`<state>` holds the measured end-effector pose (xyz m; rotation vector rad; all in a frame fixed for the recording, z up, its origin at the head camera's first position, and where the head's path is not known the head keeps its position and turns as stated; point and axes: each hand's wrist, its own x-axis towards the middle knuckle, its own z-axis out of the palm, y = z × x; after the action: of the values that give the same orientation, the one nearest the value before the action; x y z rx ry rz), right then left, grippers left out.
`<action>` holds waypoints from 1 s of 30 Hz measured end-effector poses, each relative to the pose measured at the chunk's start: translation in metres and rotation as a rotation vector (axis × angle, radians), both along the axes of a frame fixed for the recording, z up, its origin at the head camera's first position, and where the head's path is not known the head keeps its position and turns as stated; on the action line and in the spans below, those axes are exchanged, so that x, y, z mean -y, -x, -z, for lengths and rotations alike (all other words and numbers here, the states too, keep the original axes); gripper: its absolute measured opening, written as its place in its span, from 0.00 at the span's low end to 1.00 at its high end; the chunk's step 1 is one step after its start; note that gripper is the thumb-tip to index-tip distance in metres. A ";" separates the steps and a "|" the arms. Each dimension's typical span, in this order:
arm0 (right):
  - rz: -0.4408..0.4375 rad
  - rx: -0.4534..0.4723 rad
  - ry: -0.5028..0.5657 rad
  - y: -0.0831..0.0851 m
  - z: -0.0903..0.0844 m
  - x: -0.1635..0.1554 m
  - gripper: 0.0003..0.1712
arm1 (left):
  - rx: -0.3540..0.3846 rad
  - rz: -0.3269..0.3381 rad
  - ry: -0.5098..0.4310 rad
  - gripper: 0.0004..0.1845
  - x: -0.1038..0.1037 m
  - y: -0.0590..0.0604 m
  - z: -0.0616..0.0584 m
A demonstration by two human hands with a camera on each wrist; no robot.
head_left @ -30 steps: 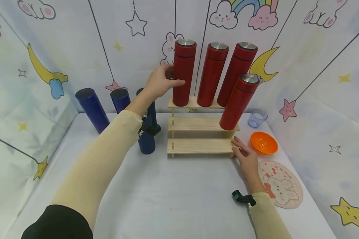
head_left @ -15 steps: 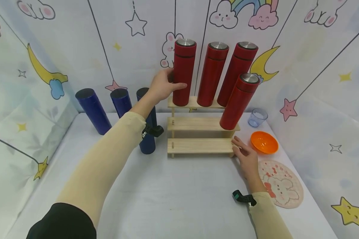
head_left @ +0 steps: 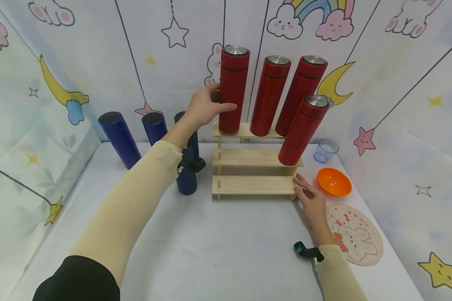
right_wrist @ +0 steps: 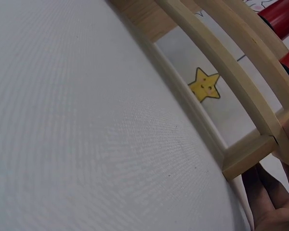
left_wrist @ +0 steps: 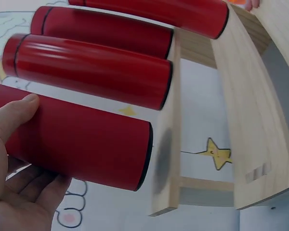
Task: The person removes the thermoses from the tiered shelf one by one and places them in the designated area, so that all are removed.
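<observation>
While both arms were stretched toward the wooden stepped rack (head_left: 248, 156), the scene stood thus:

Left hand: the left hand (head_left: 205, 106) gripped the leftmost red flask (head_left: 232, 90), thumb across its front and fingers curled behind its lower half.
Held flask: upright, its base just above the rack's top step in the left wrist view, beside the two other red flasks (head_left: 273, 96) to the hand's right.
Right hand: the right hand (head_left: 312, 200) lay flat on the table (head_left: 218, 242), fingers straight and touching the bottom step's right end, holding nothing.
Fourth red flask: (head_left: 303, 129) on the middle step, just beyond the right hand.
Blue flasks: (head_left: 118, 138) beyond the left forearm, on the table.
Orange bowl: (head_left: 334, 182) just right of the right hand.
</observation>
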<state>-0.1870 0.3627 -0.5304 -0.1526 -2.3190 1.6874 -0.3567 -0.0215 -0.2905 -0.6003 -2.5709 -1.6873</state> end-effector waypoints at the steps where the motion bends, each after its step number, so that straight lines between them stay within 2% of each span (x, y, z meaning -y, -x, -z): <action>1: 0.001 0.002 0.003 0.000 0.000 0.000 0.23 | -0.005 0.000 -0.006 0.38 0.001 -0.001 -0.003; 10: -0.009 -0.005 0.025 -0.002 -0.002 0.000 0.24 | -0.027 -0.035 -0.104 0.37 0.027 -0.018 -0.027; 18: -0.022 -0.013 0.028 -0.001 -0.003 0.001 0.24 | -0.068 -0.068 -0.186 0.35 0.065 -0.032 -0.046; 24: -0.014 -0.013 0.022 -0.001 -0.003 0.001 0.23 | -0.094 -0.122 -0.177 0.35 0.095 -0.045 -0.056; 30: -0.016 -0.016 0.034 -0.002 -0.002 0.001 0.24 | -0.089 -0.195 -0.116 0.35 0.121 -0.064 -0.062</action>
<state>-0.1851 0.3619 -0.5286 -0.1270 -2.2863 1.7299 -0.2923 -0.1423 -0.2285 -0.3950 -2.3646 -1.6903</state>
